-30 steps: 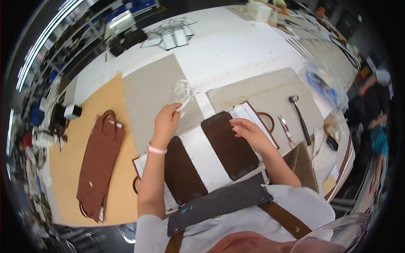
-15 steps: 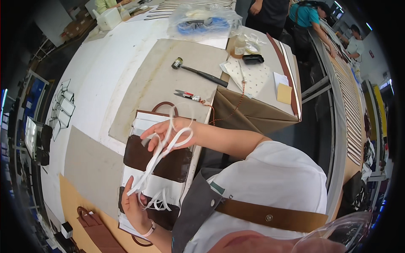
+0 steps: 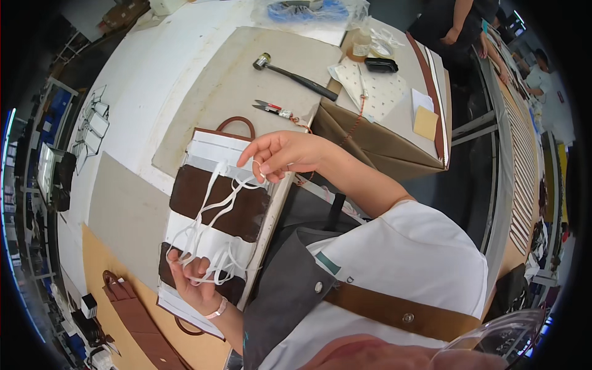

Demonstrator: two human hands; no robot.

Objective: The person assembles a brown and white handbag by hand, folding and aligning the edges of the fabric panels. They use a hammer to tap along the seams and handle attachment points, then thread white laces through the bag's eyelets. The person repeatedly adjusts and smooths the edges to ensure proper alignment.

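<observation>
A tangle of narrow white strips (image 3: 213, 213) stretches between my two hands above a flat bag piece. My right hand (image 3: 283, 154), the upper one, pinches part of a strip between thumb and fingertips. Lower down, my left hand (image 3: 196, 287) has its fingers closed on the strips, and more loops bunch beside it. The bag piece (image 3: 185, 192) lies under both hands, with dark brown panels, white bands and a thin brown edge. One arched brown handle (image 3: 237, 121) shows at its top end and another (image 3: 188, 327) at its bottom end.
Beyond the bag lie scissors (image 3: 272, 109) with a cord and a hammer (image 3: 296, 77). A bottle (image 3: 359, 46), a black case (image 3: 381, 65) and a yellow pad (image 3: 426, 123) stand further right. A brown handled strap piece (image 3: 139, 317) lies lower left. Another person's arm (image 3: 459, 18) is at upper right.
My right hand has drawn away from my left and turned to a pinch, and the strips that looped over it now hang spread between the hands. The whole view has shifted.
</observation>
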